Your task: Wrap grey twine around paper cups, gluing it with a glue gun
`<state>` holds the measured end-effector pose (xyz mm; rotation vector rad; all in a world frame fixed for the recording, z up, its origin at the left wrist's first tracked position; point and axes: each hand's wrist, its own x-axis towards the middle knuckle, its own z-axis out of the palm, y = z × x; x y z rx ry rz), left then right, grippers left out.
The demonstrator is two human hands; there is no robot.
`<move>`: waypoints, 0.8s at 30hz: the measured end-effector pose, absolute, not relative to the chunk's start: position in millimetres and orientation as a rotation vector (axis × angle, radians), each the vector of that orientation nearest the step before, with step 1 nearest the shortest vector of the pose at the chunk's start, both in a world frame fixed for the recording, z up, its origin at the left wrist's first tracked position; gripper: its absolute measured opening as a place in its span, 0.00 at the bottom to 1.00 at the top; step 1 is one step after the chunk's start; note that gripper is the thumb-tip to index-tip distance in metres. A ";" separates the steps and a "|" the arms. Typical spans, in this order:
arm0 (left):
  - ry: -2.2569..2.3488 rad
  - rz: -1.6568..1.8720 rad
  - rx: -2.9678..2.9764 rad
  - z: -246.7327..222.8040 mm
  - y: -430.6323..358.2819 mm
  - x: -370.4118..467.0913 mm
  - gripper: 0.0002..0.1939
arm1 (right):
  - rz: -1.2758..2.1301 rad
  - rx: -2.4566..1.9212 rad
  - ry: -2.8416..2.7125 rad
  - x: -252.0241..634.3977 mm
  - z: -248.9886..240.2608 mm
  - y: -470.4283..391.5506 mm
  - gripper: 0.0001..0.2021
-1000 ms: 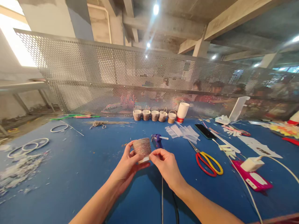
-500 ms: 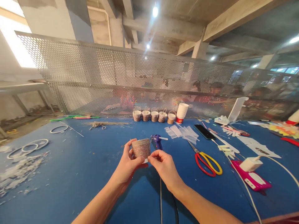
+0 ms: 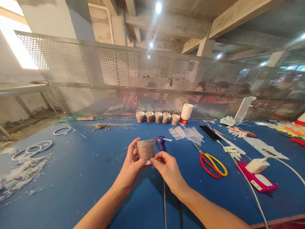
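A paper cup [image 3: 145,150] wound with brownish twine is held up by my left hand [image 3: 132,162], its fingers behind and its thumb along the lower front. A narrow white and red band of bare paper shows at the cup's lower edge. At the lower right side of the cup, my right hand [image 3: 164,163] has its thumb and forefinger pinched together; what is between them is hidden. Just behind the cup lies a blue glue gun [image 3: 161,143] with a white glue stick in its back end.
Several twine-wrapped cups [image 3: 158,117] stand in a row by the perforated metal screen [image 3: 95,76], beside stacked paper cups [image 3: 186,112]. On the right lie scissors [image 3: 212,163], a phone [image 3: 209,133] and a pink power strip [image 3: 258,181]. White rings [image 3: 33,149] and scraps [image 3: 22,173] lie left.
The cup has tilted slightly and come up a little in both hands. Its hold is otherwise the same, and the camera view has shifted slightly.
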<state>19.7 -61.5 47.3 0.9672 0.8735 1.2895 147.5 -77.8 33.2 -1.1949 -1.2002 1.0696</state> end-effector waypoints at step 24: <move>0.873 1.224 0.870 47.7 -56.8 16.9 0.42 | 1.045 -1.188 -1.230 148.1 31.8 -76.1 0.13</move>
